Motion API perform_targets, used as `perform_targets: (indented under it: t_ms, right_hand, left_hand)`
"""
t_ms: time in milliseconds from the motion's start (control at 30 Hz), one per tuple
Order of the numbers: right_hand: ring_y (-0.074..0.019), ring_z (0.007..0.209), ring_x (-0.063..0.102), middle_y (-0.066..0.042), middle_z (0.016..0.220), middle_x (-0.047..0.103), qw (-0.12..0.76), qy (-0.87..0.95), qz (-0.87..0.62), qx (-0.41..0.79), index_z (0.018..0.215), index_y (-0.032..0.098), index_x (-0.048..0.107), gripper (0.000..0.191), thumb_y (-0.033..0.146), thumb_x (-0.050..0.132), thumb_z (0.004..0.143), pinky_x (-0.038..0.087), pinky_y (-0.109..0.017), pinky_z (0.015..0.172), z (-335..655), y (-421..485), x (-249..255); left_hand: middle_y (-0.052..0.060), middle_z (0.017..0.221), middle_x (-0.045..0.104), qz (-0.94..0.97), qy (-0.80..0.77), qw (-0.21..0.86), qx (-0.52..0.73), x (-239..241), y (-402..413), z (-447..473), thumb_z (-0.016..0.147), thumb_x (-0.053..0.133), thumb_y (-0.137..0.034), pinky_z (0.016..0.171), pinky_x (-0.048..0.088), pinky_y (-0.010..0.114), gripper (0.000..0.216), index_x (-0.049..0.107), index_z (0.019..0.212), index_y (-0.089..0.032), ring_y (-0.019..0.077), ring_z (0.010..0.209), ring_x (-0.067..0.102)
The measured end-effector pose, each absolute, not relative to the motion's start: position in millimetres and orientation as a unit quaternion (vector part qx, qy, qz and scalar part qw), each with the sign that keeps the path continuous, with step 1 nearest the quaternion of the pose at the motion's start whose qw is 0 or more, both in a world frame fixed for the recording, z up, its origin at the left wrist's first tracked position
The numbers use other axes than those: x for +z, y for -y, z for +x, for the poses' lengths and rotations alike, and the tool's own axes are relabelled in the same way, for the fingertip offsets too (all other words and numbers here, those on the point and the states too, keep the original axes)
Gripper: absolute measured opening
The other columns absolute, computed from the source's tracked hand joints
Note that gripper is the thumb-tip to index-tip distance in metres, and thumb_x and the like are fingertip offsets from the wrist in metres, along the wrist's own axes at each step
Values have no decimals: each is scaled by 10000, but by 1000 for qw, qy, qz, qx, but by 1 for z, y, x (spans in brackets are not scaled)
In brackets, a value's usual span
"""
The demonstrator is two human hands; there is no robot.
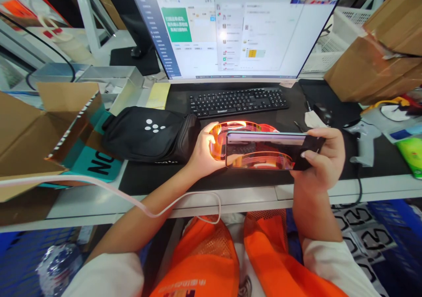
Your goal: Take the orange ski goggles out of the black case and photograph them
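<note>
both hands are up in front of the person, just above the near part of the surface (263,191), closed on one glossy lens (260,150) between them. the left hand (202,156) clasps the lens's left end, fingers curled round the glowing orange edge, thumb on the near side. the right hand (325,158) pinches the right end, where a dark tab sticks out, fingertips (305,154) laid over the top and front. the lens is a long curved piece, orange-red at the rim and mirror-like across its face, held lengthwise and level, clear of the black desk mat (148,180) below it.

beyond the lens lies a black keyboard (237,101), and behind that stands a wide monitor (231,29) showing windows with text. to the left of the left hand, touching or nearly touching it, lies a black soft case (148,134) with white dots on it. further left is an open cardboard box (39,134) with a teal flap. a pale cable (132,200) loops across the near edge of the surface. at the right lie a grey scanner gun (365,134) and stacked brown cartons (379,59). an orange mesh vest (231,262) shows below.
</note>
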State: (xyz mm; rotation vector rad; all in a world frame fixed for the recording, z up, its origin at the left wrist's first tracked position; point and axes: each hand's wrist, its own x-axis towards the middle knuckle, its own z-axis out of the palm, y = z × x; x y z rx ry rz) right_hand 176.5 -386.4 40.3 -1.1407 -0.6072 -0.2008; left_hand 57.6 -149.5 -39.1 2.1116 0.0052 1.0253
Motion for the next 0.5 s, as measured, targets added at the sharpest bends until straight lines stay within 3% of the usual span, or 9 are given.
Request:
perform_targets:
  t_ms: [233, 500]
  right_hand:
    - [-144, 588, 507, 10, 771, 616, 794, 289, -526, -95, 950, 257, 777, 332, 177, 685, 641, 360, -267, 463, 177, 386, 40]
    - [-145, 587, 490, 10, 779, 603, 788, 285, -538, -94, 961, 265, 759, 313, 219, 697, 658, 345, -271, 461, 177, 389, 37]
  left_hand:
    - [203, 1440, 596, 843, -14, 378, 383, -38, 148, 57, 622, 989, -636, 1152, 558, 534, 1007, 475, 1384, -224, 372, 1356, 639]
    - [212, 1468, 568, 842, 10, 364, 398, -42, 146, 56, 682, 951, -652, 1168, 541, 553, 982, 476, 1423, -216, 373, 1377, 617]
